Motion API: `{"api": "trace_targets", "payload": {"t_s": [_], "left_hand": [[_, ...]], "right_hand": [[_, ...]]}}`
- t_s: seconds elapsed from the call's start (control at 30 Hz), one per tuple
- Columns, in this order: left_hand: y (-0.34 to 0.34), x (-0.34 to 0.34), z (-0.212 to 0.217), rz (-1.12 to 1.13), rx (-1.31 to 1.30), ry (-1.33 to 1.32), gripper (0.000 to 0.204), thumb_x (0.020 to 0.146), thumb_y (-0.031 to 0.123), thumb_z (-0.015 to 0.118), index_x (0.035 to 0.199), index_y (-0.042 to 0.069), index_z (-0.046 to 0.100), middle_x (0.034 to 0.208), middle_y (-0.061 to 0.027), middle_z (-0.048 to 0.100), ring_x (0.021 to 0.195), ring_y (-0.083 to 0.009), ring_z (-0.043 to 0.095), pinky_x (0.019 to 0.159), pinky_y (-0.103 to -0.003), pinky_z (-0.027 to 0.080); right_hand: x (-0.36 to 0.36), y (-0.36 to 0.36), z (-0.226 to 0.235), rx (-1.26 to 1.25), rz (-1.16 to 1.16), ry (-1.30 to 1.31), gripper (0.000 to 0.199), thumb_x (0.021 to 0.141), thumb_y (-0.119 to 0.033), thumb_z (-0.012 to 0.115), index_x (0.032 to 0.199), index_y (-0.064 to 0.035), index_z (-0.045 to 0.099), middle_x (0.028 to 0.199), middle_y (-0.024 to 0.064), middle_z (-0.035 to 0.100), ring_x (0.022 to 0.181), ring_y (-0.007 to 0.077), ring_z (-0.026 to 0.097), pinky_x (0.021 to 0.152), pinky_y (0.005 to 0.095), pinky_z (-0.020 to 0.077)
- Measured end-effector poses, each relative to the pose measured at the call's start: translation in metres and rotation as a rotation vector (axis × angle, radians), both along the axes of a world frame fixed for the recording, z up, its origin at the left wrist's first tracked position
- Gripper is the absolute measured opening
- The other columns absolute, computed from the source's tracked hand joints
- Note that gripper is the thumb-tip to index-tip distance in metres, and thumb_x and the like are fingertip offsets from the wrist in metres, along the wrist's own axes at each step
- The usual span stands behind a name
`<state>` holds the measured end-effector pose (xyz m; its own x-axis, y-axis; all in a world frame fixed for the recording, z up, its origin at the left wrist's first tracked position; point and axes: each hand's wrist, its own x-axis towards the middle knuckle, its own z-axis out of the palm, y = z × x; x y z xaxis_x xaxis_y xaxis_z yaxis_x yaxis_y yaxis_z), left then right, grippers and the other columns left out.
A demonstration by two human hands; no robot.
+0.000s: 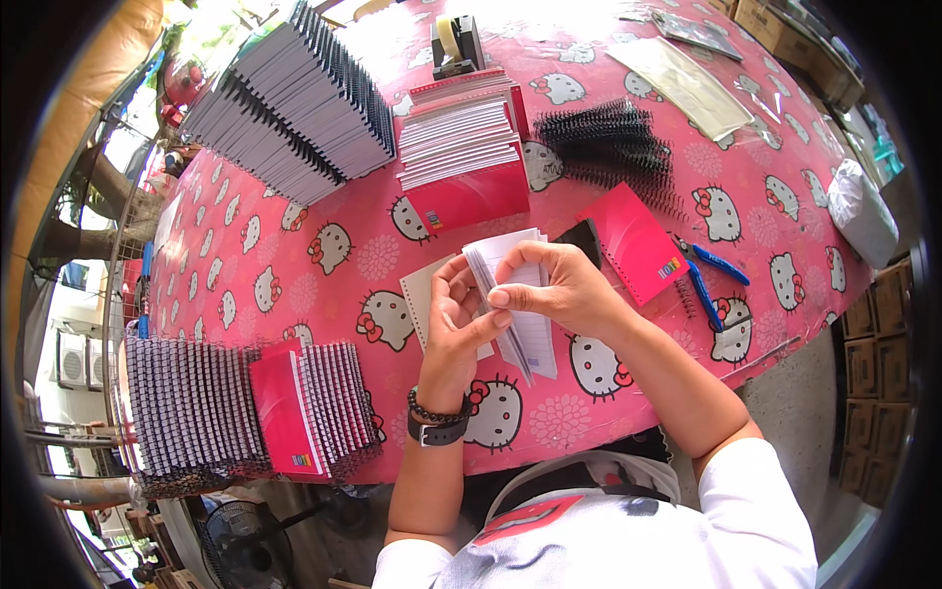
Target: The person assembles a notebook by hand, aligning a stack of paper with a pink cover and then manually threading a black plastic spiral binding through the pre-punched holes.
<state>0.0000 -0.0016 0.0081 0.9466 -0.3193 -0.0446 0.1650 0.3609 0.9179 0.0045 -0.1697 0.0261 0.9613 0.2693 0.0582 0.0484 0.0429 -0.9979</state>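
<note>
A small stack of lined paper sheets (532,339) stands on edge between my two hands, its leaves slightly fanned. My left hand (453,319) is closed on the stack's left side, with its thumb pressed across the near part. At the upper right of the sheets, my right hand (569,290) pinches them with thumb and bent forefinger. Partly hidden under my left hand lies a pale punched board (420,293). Just beyond my right hand are a pink punched cover (628,245) and a dark flat object (583,240), which my hand partly covers.
Blue-handled pliers (708,275) lie right of the cover, beside a loose coil. Black binding spirals (613,147), upright pink covers and sheets (461,167), tall notebook stacks (294,103) and a tape dispenser (455,47) stand farther back. Spiral-bound notebooks (196,407) line the near left edge.
</note>
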Motion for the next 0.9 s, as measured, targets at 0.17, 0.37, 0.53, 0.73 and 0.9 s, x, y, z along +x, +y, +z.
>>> {"api": "trace_targets", "payload": {"t_s": [0.17,0.37,0.53,0.73,0.9], "left_hand": [[-0.0001,-0.0001,0.0013,-0.001,-0.003,0.005,0.075,0.069,0.009,0.073,0.129,0.004,0.03,0.121,-0.0109,0.044,0.116,-0.0199,0.043,0.095,-0.032,0.041],[0.0004,-0.0001,0.0017,0.0,0.001,0.009,0.075,0.068,0.009,0.073,0.129,0.004,0.03,0.121,-0.0113,0.044,0.116,-0.0203,0.043,0.097,-0.033,0.04],[-0.0004,-0.0008,0.0022,0.003,-0.011,0.004,0.076,0.068,0.009,0.073,0.129,0.003,0.029,0.122,-0.0116,0.044,0.117,-0.0208,0.042,0.098,-0.034,0.038],[-0.0001,-0.0009,0.0021,0.006,-0.011,0.0,0.076,0.068,0.008,0.073,0.129,0.004,0.03,0.122,-0.0115,0.043,0.118,-0.021,0.042,0.097,-0.034,0.038],[0.0003,-0.0005,0.002,0.001,0.004,-0.002,0.075,0.068,0.007,0.072,0.129,0.004,0.03,0.121,-0.0112,0.044,0.116,-0.0206,0.043,0.097,-0.033,0.039]], "right_hand": [[0.0003,0.0,-0.0015,-0.007,-0.004,-0.005,0.032,0.075,-0.033,0.075,0.081,-0.0044,0.061,0.072,-0.0013,0.057,0.069,0.0058,0.053,0.06,0.022,0.0418],[0.0012,0.0004,-0.004,0.004,-0.009,-0.015,0.035,0.075,-0.037,0.075,0.079,-0.0036,0.064,0.07,0.0024,0.06,0.066,0.0073,0.056,0.057,0.0237,0.044],[0.0004,0.0007,-0.0043,0.005,-0.019,-0.016,0.033,0.076,-0.035,0.074,0.079,-0.0039,0.062,0.07,0.0007,0.059,0.066,0.0066,0.055,0.057,0.0232,0.0431],[0.0004,0.0002,-0.0021,-0.006,-0.012,-0.007,0.035,0.076,-0.037,0.074,0.079,-0.0032,0.063,0.072,0.0024,0.059,0.067,0.0073,0.055,0.058,0.0239,0.0436],[-0.0003,0.0008,-0.0017,0.028,-0.008,0.0,0.029,0.077,-0.03,0.074,0.08,-0.0053,0.059,0.07,-0.0028,0.057,0.066,0.0035,0.052,0.056,0.02,0.0404]]}}
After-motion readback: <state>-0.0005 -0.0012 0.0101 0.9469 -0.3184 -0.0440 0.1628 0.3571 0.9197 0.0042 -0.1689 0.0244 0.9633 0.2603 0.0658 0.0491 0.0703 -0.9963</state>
